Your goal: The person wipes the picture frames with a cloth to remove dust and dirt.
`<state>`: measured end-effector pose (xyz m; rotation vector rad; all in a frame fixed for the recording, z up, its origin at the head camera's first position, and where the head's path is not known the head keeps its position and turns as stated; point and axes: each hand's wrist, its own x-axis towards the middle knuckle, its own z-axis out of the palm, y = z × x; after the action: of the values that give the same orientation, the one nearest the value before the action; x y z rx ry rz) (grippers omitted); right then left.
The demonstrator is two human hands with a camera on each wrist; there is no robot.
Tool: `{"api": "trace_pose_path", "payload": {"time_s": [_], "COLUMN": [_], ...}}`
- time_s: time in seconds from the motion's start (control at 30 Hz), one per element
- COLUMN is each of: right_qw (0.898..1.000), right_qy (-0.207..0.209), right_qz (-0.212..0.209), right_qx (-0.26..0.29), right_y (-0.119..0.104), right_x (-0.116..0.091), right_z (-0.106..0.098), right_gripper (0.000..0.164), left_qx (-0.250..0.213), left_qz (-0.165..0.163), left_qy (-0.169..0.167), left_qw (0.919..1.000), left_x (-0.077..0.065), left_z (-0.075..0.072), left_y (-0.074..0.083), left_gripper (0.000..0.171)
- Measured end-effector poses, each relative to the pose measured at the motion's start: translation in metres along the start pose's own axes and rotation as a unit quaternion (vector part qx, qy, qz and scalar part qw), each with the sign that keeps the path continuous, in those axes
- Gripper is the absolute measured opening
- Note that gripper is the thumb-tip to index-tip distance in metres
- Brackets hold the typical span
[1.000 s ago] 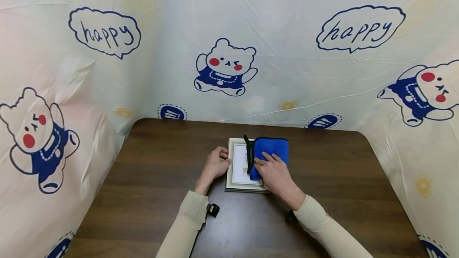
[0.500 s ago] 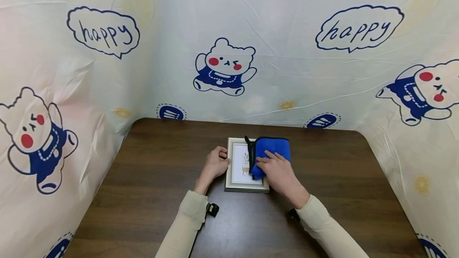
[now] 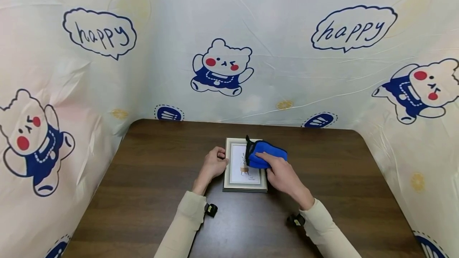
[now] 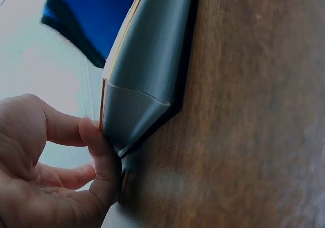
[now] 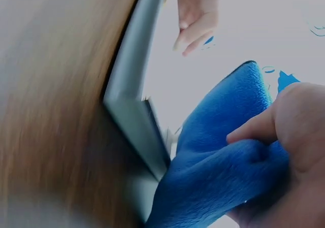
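A cream-edged picture frame [image 3: 245,184] with a small plant drawing lies on the table in the head view. At its left edge, my left hand [image 3: 214,163] holds the frame; the left wrist view shows the thumb and a finger at the grey side of the frame [image 4: 147,50]. My right hand [image 3: 285,175] pinches a blue cleaning cloth [image 3: 270,150] with black edging, bunched over the frame's upper right. In the right wrist view, the thumb presses into a fold of the cloth [image 5: 203,162]. The cloth hides the frame's upper right corner.
The dark wooden table [image 3: 161,162] extends around the frame on all sides. A pale curtain [image 3: 287,71] printed with bears and "happy" bubbles encloses the back and sides. Each wrist carries a small black camera [image 3: 210,210].
My right hand has gone from resting with extended fingers on the flat cloth to pinching it. The cloth is now folded and its lower edge is raised, baring more of the picture. The left hand stays put.
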<state>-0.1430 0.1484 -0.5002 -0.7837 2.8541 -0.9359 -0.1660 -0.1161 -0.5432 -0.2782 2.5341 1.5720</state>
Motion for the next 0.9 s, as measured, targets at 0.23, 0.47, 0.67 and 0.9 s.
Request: {"api": "trace_pose_path", "payload": {"time_s": [0.23,0.47,0.67,0.9], "right_qw": [0.995,0.992,0.995,0.995], "right_qy": [0.038,0.063,0.047,0.012], "right_qz": [-0.004,-0.041,-0.073,-0.102], "right_qx": [0.088,0.101,0.049,0.016], "right_y": [-0.013,-0.021,-0.022,-0.021], "right_x": [0.005,0.009,0.008,0.01], "right_z": [0.007,0.026,0.04,0.05], "right_gripper": [0.055,0.059,0.062,0.061], "left_qx": [-0.001,-0.002,0.003,0.004], "left_qz": [0.006,0.009,0.01,0.014], "left_qy": [0.003,0.004,0.01,0.016], "left_qw": [1.0,1.0,0.9999,0.9998], "left_x": [0.0,0.001,0.001,0.005], "left_z": [0.001,0.002,0.002,0.004], "left_y": [-0.002,-0.002,-0.002,-0.001], "left_gripper": [0.031,0.03,0.029,0.028]}}
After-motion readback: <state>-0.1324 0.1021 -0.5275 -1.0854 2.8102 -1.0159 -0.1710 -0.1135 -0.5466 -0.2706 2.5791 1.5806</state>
